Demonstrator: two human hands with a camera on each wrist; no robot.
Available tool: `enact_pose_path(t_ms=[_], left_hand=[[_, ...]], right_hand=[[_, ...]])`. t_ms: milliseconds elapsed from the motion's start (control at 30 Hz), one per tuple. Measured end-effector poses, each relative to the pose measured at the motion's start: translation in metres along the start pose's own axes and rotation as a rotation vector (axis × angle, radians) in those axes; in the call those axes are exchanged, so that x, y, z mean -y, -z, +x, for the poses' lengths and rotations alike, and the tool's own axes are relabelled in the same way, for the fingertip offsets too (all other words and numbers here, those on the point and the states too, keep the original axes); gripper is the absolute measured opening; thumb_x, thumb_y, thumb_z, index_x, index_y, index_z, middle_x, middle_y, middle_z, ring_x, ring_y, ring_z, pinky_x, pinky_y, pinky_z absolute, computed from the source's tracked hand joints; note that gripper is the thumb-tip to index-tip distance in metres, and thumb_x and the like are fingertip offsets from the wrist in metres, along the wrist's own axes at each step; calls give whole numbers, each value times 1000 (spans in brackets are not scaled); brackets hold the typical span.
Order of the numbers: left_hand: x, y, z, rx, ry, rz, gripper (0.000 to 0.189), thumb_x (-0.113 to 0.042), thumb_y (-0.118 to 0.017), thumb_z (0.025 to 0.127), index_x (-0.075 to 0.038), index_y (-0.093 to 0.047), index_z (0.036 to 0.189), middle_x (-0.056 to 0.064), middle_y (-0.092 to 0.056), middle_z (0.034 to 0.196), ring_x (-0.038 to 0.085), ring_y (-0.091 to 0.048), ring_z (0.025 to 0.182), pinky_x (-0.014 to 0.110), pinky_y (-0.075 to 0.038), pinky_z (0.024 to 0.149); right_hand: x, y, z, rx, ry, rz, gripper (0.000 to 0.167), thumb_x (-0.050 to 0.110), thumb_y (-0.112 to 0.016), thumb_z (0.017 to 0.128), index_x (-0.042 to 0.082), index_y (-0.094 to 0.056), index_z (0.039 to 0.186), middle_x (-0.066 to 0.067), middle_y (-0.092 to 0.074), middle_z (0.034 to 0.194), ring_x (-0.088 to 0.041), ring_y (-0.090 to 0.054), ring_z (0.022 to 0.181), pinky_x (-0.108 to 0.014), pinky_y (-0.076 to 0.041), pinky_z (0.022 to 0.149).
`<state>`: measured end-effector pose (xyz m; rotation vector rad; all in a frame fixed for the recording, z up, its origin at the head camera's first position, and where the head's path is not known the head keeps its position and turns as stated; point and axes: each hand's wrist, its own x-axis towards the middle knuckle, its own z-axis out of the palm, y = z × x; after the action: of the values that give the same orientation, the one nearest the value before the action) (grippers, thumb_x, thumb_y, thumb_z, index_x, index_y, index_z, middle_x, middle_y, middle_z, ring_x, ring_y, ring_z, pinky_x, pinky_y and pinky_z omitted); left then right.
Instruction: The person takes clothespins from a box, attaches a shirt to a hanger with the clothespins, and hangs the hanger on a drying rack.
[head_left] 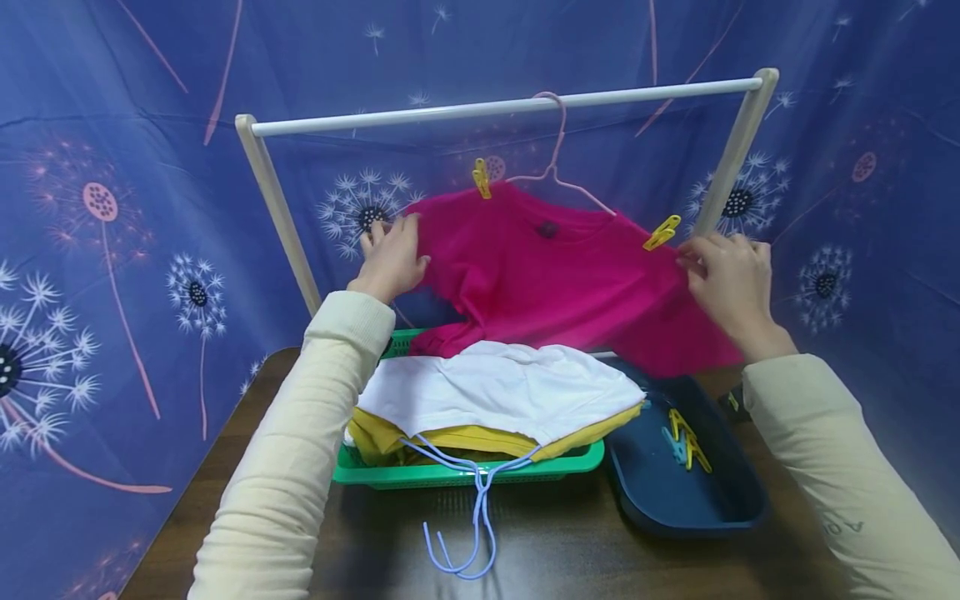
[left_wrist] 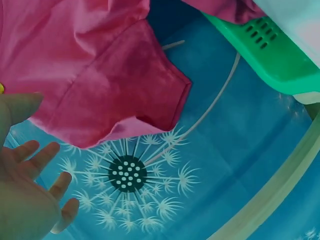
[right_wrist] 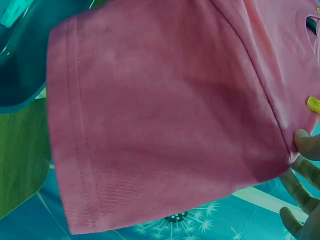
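Note:
A magenta T-shirt (head_left: 555, 275) hangs on a pink hanger (head_left: 553, 171) hooked over the white rack bar. One yellow clothespin (head_left: 482, 179) clips its left shoulder, and a second yellow clothespin (head_left: 662, 233) sits at the right shoulder. Beside the left sleeve is my left hand (head_left: 392, 257); in the left wrist view its fingers are spread, with the thumb near the cloth. My right hand (head_left: 731, 283) pinches the shirt at the right shoulder seam, where the right wrist view shows the thumb (right_wrist: 307, 145) on the fabric and fingers behind.
A green basket (head_left: 468, 477) holds a folded white garment (head_left: 510, 387) over a yellow one (head_left: 375, 435). Blue hangers (head_left: 480, 500) hang over its front edge. To the right, a dark blue tray (head_left: 675, 512) contains yellow clothespins (head_left: 690, 442) and a blue one. The rack bar (head_left: 450, 110) spans above.

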<state>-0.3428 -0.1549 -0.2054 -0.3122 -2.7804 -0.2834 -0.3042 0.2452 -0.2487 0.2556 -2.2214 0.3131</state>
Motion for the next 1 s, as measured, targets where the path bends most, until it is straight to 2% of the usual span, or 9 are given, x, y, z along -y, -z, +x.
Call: enact_pose_path(t_ms=[200,367,533,767,1000], left_hand=[[3,-3,-19,-24,-72,54,57,-23,-55,89,-7,-31,138,15,-41,136,40,-26,126,55,-18,99],[9,-7,-39,-45,-109,44,50,-21,-56,89,-7,-39,133,16,-47,130,40,-29,123,55,-21,96],[16,-14,-60,-35,-143,27,43,-21,-56,89,-7,-44,127,16,-50,125,39,-32,119,55,-22,94],[24,-23,-88,-73,-229,31,37,-18,-60,87,-7,-51,121,14,-57,116,37,-39,111,54,-27,89],[31,-28,-111,-17,-219,74,37,-19,-63,85,-8,-54,118,13,-59,112,38,-42,111,55,-29,89]], right_hand=[[-4,1,-4,48,-6,21,15,13,-61,86,2,-66,96,-23,-64,90,-38,-50,83,-54,-32,79],[-9,5,-7,84,-27,47,21,22,-60,88,4,-66,99,-22,-65,94,-37,-51,86,-52,-31,79],[-12,12,-13,75,-37,78,26,26,-57,90,4,-66,101,-21,-66,98,-37,-52,89,-51,-30,77],[-14,23,-23,66,-35,85,25,24,-57,90,3,-66,102,-22,-64,97,-36,-51,90,-48,-29,76],[-16,34,-34,23,13,86,20,15,-60,87,1,-66,99,-22,-64,95,-36,-51,87,-48,-29,73]])
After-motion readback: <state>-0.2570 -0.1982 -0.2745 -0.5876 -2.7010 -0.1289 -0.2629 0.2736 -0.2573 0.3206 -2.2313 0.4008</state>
